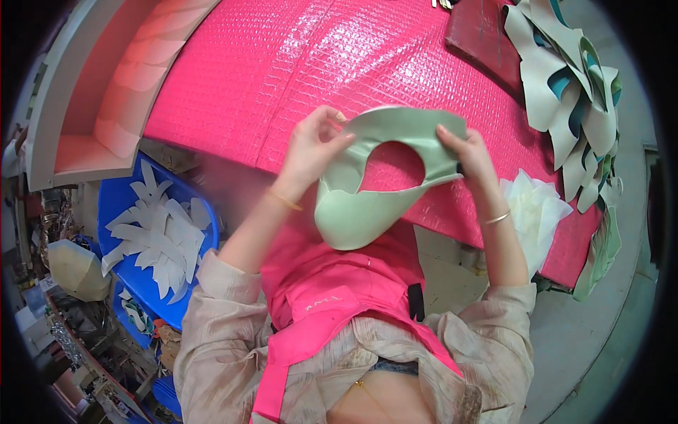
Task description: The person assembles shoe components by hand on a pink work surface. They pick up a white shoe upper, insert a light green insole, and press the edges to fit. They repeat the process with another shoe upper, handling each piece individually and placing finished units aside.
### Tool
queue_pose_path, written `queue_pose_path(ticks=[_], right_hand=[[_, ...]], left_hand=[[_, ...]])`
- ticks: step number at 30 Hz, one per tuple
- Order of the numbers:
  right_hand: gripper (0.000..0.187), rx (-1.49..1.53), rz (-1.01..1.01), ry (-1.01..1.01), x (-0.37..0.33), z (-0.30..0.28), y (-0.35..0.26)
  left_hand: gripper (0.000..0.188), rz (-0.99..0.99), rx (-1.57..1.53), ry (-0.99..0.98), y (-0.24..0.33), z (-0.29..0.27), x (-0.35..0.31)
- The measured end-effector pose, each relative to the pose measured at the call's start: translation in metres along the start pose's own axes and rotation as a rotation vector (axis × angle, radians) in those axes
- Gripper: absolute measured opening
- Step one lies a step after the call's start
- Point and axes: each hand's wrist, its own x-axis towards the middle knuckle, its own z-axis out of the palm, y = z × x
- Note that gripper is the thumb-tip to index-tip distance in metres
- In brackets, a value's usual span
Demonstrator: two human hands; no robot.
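A pale green shoe upper (360, 219), smooth like leather, is held up before me over the near edge of the pink-covered table. It curves into a loop around a wide opening, through which pink shows. My left hand (316, 145) has curled fingers and thumb at the upper's left edge; some fingertips are hidden. At the opposite end, my right hand (472, 152) pinches the upper, thumb on top and fingers underneath. A small dark thing (460, 169) shows beside the right palm, too small to name.
Glossy pink quilted sheeting covers the table (282, 78). At the right edge hang several pale green pieces (565, 92) with teal undersides, near a dark red board (484, 46) and white crumpled sheets (533, 219). White strips (166, 237) fill a blue chair (116, 191) below a lit box (42, 127).
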Motion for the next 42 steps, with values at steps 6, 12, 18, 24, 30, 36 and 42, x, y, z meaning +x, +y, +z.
queue_pose_path(ticks=[6, 12, 18, 24, 30, 36, 42], right_hand=[[0.027, -0.321, -0.518, 0.006, -0.001, 0.019, -0.014], [0.014, -0.266, -0.328, -0.075, 0.035, 0.007, -0.036], [0.014, -0.383, -0.293, -0.050, 0.043, -0.037, -0.035], [0.035, -1.197, -0.880, -0.073, 0.015, 0.002, -0.061], [0.027, -1.210, -0.593, -0.784, 0.037, 0.056, -0.052], [0.016, -1.148, -0.723, -0.631, 0.021, 0.059, -0.032], [0.015, -1.027, -1.183, -0.644, 0.021, 0.061, -0.012]], left_hand=[[0.034, 0.985, 0.505, -0.010, 0.050, -0.010, -0.058], [0.027, 0.710, 0.505, -0.498, 0.029, -0.005, -0.097], [0.029, 0.216, -0.109, -0.411, -0.004, 0.018, -0.081], [0.021, 0.592, 0.382, -0.172, 0.009, 0.048, -0.083], [0.021, 0.645, 0.522, -0.238, 0.011, 0.020, -0.071], [0.020, 0.164, 0.374, 0.255, 0.012, -0.002, -0.036], [0.020, -0.127, 0.380, -0.364, -0.001, 0.001, 0.017]])
